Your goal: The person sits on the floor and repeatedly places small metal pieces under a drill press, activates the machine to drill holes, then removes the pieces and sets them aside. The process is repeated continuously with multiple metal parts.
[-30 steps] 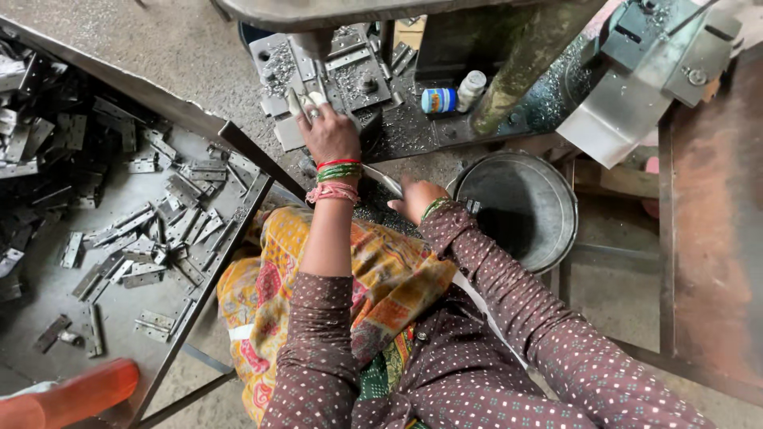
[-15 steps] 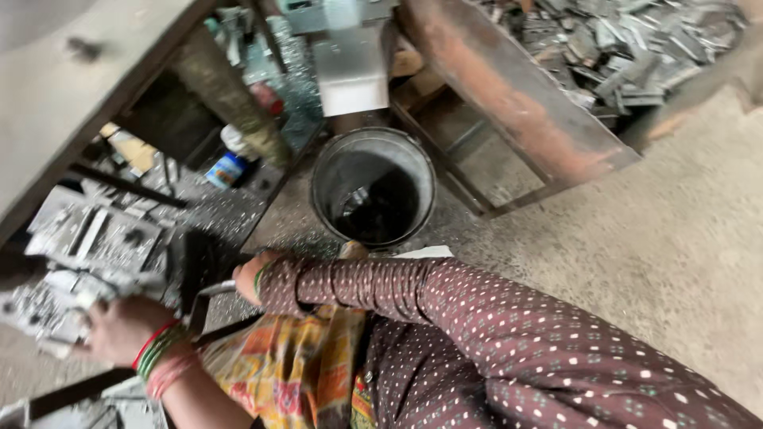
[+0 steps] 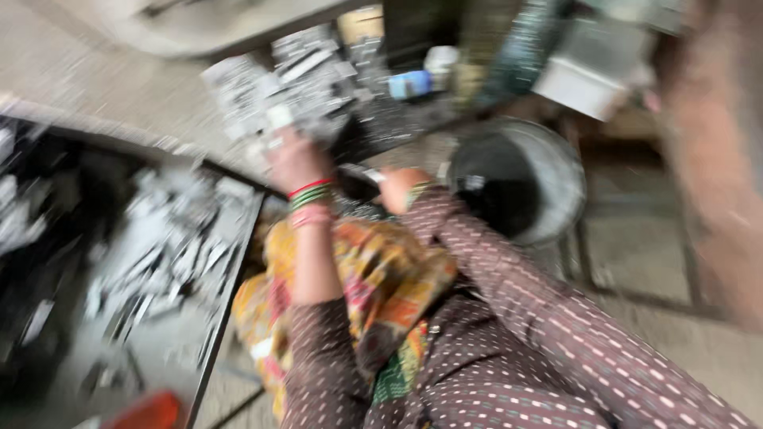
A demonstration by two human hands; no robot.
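Fingers of both hands blur beyond telling their grip.
Left hand (image 3: pixel 296 163) meets metal pieces (image 3: pixel 274 83) at eleven o'clock; right hand (image 3: pixel 397 187) sits beside a steel bucket (image 3: pixel 556 171).

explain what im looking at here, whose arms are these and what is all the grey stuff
This is one picture from a camera worn on a person's head, looking down at their own two arms, so there is no machine arm here. The picture is blurred.

The left hand, with red and green bangles at the wrist, reaches up to a grey metal block on the bench. Whether it grips anything is too blurred to tell. The right hand, in a dotted brown sleeve, is closed on a dark bar-like handle.

The grey stuff on the tray at the left is a heap of small flat metal pieces. To the right stands a round metal bucket, dark inside. A bright patterned cloth covers the person's lap.
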